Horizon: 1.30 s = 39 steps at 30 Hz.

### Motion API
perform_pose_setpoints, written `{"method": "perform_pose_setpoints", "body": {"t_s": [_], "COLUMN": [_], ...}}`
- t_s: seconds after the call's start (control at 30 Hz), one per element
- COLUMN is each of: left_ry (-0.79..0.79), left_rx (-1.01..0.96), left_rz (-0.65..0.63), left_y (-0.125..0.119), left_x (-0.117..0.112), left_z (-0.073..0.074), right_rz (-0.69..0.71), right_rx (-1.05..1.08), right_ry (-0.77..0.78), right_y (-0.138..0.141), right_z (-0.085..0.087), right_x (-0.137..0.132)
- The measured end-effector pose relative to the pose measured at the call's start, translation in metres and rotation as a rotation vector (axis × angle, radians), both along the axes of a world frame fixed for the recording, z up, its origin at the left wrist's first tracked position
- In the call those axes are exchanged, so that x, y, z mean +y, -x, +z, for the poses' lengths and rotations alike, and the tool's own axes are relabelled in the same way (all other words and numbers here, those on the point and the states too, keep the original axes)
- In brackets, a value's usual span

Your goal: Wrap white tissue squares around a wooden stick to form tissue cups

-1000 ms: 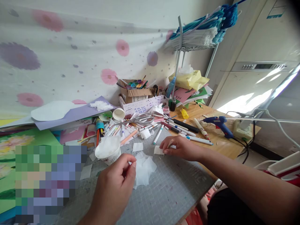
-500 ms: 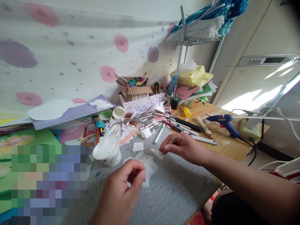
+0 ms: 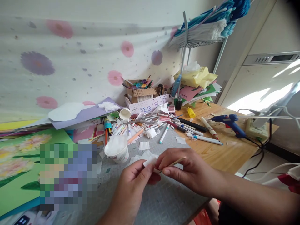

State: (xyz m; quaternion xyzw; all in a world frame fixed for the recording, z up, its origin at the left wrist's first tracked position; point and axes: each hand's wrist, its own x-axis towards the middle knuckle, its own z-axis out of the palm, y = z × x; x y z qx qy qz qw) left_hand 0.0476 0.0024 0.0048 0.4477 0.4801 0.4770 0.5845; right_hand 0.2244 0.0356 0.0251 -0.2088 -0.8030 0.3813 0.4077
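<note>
A small piece of white tissue paper [image 3: 149, 162] is pinched between the thumb and fingers of my left hand [image 3: 131, 184]. My right hand [image 3: 187, 165] meets it from the right, closed on a thin wooden stick [image 3: 177, 161] that slants across its fingers. The stick's lower end lies by the paper, partly hidden by my fingertips. Under and behind both hands, crumpled white tissue sheets [image 3: 150, 154] rest on the grey cutting mat [image 3: 161, 203]. Farther back stands a paper cup [image 3: 119, 153] with white tissue in it.
Markers [image 3: 164, 133] and scissors [image 3: 150, 118] crowd the back of the table. A blue glue gun [image 3: 227, 120] with a cord lies at the right. A green flower picture [image 3: 30, 156] covers the left side. A small paper square [image 3: 144, 146] lies near the cup.
My right hand has come down and toward my left hand with the stick, so the two now meet. A piece of tissue now shows in my left fingers. The camera view has shifted slightly left.
</note>
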Motion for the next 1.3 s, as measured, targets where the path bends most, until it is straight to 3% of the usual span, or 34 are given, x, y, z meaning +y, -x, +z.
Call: {"method": "perform_pose_setpoints", "body": {"t_s": [0.1,0.2,0.43,0.67,0.97,1.3], "left_ry": [0.009,0.024,0.103,0.028,-0.02,-0.056], "left_rx": [-0.046,-0.14,-0.254,-0.114,0.058,0.162], "left_rz": [0.001,-0.033,0.04,-0.05,-0.052,-0.063], "left_y": [0.001,0.003,0.0,0.005,0.004,0.009], "left_x": [0.0,0.0,0.0,0.001,0.004,0.005], "left_z": [-0.001,-0.003,0.0,-0.001,0.001,-0.001], "right_rz": [-0.068,-0.129,-0.07,-0.063,-0.133,-0.045], "right_rx": [-0.029,-0.025,0.12,0.139,0.117,0.325], "right_ry": [0.05,0.195,0.434,0.469,0.466,0.663], "right_y": [0.002,0.003,0.004,0.008,0.01,0.012], "right_z": [-0.001,-0.002,0.0,0.001,0.001,-0.005], "right_x": [-0.001,-0.001,0.003,0.0,-0.004,0.0]}}
